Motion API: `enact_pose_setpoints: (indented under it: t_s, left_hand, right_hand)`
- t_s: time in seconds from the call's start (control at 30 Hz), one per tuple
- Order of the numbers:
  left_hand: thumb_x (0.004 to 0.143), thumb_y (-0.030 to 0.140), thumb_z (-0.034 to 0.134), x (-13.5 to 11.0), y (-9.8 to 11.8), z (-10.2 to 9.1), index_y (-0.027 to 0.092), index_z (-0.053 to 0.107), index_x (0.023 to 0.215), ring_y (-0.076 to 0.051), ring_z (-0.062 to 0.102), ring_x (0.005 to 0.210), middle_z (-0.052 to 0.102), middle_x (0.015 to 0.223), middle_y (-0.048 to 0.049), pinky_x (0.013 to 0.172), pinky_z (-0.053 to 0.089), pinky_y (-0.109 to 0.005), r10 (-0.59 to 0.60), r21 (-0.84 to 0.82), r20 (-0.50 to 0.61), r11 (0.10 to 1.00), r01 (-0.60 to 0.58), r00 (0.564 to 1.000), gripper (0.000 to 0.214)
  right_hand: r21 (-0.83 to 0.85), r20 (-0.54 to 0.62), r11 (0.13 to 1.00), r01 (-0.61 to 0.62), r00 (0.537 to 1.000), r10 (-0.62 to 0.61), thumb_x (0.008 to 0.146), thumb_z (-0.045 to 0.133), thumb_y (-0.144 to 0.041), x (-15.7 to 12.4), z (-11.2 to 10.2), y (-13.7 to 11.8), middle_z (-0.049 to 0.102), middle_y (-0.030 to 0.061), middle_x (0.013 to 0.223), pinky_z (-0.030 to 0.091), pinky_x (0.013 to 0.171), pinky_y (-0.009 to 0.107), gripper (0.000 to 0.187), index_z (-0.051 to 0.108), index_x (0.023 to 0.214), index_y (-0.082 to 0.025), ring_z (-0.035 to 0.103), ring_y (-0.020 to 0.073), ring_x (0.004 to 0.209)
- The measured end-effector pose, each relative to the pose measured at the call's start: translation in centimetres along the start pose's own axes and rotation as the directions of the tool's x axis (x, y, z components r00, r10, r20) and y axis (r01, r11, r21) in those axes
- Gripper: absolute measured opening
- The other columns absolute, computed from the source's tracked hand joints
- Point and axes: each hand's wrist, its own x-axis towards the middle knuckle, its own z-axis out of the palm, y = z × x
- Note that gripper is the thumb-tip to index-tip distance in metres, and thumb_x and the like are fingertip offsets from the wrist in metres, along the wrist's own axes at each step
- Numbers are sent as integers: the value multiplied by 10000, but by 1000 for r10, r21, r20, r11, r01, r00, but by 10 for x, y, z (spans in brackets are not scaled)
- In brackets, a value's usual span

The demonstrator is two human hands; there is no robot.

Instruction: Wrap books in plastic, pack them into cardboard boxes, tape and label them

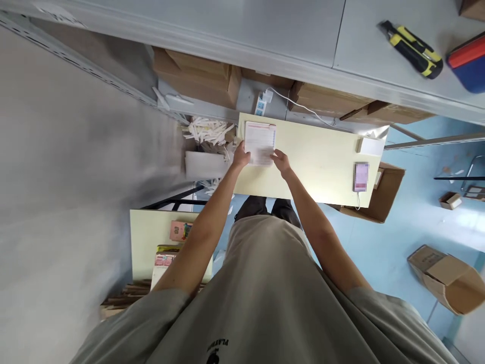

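Note:
A white booklet or stack of printed sheets [260,141] lies over the left end of a pale yellow table [314,156]. Its pages carry small print, too fine to read, with a reddish band along the top and coloured marks down the right edge. My left hand [241,155] grips the lower left edge, thumb on top. At the lower right edge, my right hand [281,162] is closed on the same booklet with thumb and fingers. The fingertips underneath are hidden.
A phone [361,176] on a cable and a white box [370,146] sit at the table's right end. Paper scraps [208,130] fill the space to the left. A grey shelf [227,30] overhangs, holding a utility knife [413,49]. Cartons [447,278] stand on the floor.

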Motion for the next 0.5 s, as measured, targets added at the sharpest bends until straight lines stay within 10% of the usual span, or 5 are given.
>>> enact_pose_setpoints:
  t_s: [0.17, 0.5]
  left_hand:
    - [799, 395, 964, -43, -13, -4, 177, 795, 1367, -458, 673, 1579, 753, 1578, -244, 1356, 503, -601, -138, -124, -119, 985, 124, 983, 631]
    - [811, 526, 895, -239, -31, -3, 224, 815, 1260, -426, 724, 1531, 815, 1517, -229, 1324, 552, -619, -177, -311, -237, 945, 98, 955, 547]
  right_hand:
    - [-14, 33, 994, 105, 994, -104, 744, 895, -760, -40, -3, 11, 860, 100, 1120, 656, 1069, 465, 582, 819, 1016, -251, 797, 264, 1067]
    - [-91, 218, 973, 211, 958, -187, 753, 808, -1013, -153, -11, 36, 821, 74, 919, 676, 906, 404, 755, 760, 779, -260, 768, 221, 849]
